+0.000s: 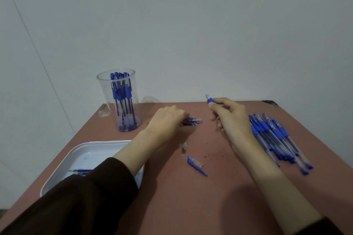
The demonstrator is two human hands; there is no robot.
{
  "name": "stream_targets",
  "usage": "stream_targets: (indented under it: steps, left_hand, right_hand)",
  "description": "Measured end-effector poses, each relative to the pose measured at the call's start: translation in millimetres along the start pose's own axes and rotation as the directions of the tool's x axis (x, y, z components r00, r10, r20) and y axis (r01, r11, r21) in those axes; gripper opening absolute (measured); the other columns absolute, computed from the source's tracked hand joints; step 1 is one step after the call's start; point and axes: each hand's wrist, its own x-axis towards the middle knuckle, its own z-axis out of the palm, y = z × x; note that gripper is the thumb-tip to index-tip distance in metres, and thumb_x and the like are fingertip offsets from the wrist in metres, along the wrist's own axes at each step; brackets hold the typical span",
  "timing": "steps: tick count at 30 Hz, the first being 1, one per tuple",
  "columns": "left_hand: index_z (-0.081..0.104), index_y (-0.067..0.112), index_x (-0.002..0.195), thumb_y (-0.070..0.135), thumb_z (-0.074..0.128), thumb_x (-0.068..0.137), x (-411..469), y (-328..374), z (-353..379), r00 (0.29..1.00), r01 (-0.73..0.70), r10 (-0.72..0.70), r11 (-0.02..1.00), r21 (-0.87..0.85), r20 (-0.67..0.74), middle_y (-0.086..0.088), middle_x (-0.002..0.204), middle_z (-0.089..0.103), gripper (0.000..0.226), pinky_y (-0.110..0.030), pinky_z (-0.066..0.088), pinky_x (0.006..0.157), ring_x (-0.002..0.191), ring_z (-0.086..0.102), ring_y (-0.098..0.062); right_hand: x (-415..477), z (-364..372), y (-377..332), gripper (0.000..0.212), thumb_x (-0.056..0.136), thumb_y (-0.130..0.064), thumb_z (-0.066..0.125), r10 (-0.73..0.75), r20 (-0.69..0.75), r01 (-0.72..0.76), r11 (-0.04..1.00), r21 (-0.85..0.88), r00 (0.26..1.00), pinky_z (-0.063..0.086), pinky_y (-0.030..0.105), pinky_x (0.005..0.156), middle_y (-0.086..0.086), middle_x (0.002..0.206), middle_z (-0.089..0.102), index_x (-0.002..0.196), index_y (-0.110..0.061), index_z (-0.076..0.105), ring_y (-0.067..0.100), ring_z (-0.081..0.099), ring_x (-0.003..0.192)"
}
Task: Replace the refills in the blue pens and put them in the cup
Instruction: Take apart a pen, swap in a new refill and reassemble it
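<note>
A clear plastic cup (107, 89) at the back left of the table holds several blue pens (122, 93) standing upright. My left hand (168, 120) lies on a small pile of blue refills (193, 121), fingers curled over their near ends. My right hand (229, 116) grips an open pen barrel (209, 99), whose blue grip end pokes out past my thumb. A blue pen cap (196, 166) and a small metal pen tip (183, 149) lie on the table between my arms. Several blue pens (275, 135) lie heaped at the right.
A white tray (80, 152) at the front left holds a couple of refills (81, 171), partly under my left sleeve. The reddish-brown table (191, 196) meets a pale wall at the back. Its left edge runs close to the tray.
</note>
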Motion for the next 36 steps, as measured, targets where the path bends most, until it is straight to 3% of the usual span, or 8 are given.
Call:
stream_targets:
  steps: [5,9,17,23,27,29,32,36]
  left_hand:
    - [0.057,0.019,0.083,0.030,0.051,0.092,2,-2,15,0.997,-0.026,0.028,0.999,0.042,-0.067,-0.001,0.077,0.054,0.016,-0.031,0.028,0.056,0.080,0.055,-0.028]
    - [0.061,0.019,0.087,0.027,0.054,0.091,5,-4,24,0.990,-0.042,0.046,0.999,0.031,-0.134,-0.001,0.085,0.061,0.012,-0.032,0.029,0.056,0.084,0.055,-0.025]
    - [0.063,0.018,0.096,0.024,0.056,0.088,6,-5,23,0.992,0.022,-0.024,1.000,-0.019,-0.126,-0.002,0.092,0.063,0.012,-0.031,0.029,0.057,0.091,0.055,-0.025]
    - [0.065,0.021,0.107,0.021,0.057,0.086,-8,-10,7,0.988,0.114,-0.129,0.979,-0.169,-0.080,-0.002,0.101,0.066,0.022,-0.033,0.042,0.069,0.097,0.057,-0.024]
    - [0.071,0.022,0.098,0.020,0.064,0.085,-41,-29,-17,0.971,0.187,-0.222,0.935,-0.302,-0.086,0.001,0.096,0.070,0.015,-0.038,0.052,0.078,0.090,0.064,-0.020]
    - [0.074,0.020,0.091,0.017,0.067,0.083,-65,-46,-28,0.973,0.207,-0.231,0.905,-0.372,-0.020,0.003,0.085,0.071,0.012,-0.030,0.052,0.078,0.077,0.064,-0.011]
    - [0.076,0.015,0.090,0.014,0.067,0.083,-103,-66,-45,0.971,0.239,-0.211,0.884,-0.401,0.115,0.009,0.077,0.068,0.011,-0.002,0.040,0.067,0.068,0.058,0.003]
    - [0.076,0.020,0.094,0.023,0.067,0.085,-141,-81,-52,0.936,0.321,-0.235,0.874,-0.364,0.261,0.010,0.088,0.072,0.013,0.001,0.038,0.065,0.076,0.059,0.002]
  right_hand:
    - [-2,2,-1,0.008,0.089,-0.021,0.063,-0.014,0.018,0.015,0.999,-0.032,1.000,0.032,0.021,0.054,-0.007,0.053,0.057,0.089,-0.023,0.071,-0.001,0.047,0.042]
    - [-4,2,-3,0.008,0.089,-0.021,0.063,-0.018,0.031,0.020,0.999,-0.042,0.999,0.032,0.020,0.053,-0.006,0.054,0.057,0.090,-0.023,0.071,-0.001,0.047,0.043]
    - [-8,8,-1,0.013,0.087,-0.018,0.064,-0.041,0.069,0.045,0.997,-0.060,0.997,0.037,0.026,0.059,-0.006,0.051,0.056,0.080,-0.026,0.070,0.000,0.046,0.043]
    - [-17,18,0,0.014,0.089,-0.020,0.063,-0.053,0.160,0.074,0.989,-0.125,0.986,0.038,0.025,0.057,-0.004,0.055,0.058,0.083,-0.031,0.068,0.000,0.047,0.043]
    - [-29,30,-1,0.012,0.089,-0.021,0.063,-0.080,0.283,0.138,0.972,-0.192,0.956,0.047,0.032,0.062,0.003,0.058,0.058,0.087,-0.030,0.071,0.007,0.050,0.050]
    - [-35,36,-2,0.014,0.089,-0.017,0.063,-0.094,0.344,0.164,0.970,-0.181,0.934,0.055,0.038,0.067,0.009,0.061,0.056,0.086,-0.027,0.071,0.011,0.053,0.053]
    - [-43,42,1,0.015,0.089,-0.016,0.063,-0.147,0.394,0.230,0.958,-0.172,0.907,0.055,0.047,0.062,0.010,0.058,0.053,0.082,-0.027,0.070,0.021,0.052,0.051]
    - [-49,45,7,0.018,0.087,-0.025,0.063,-0.240,0.435,0.376,0.889,-0.260,0.868,0.052,0.044,0.064,0.006,0.062,0.057,0.077,-0.040,0.065,0.025,0.055,0.059]
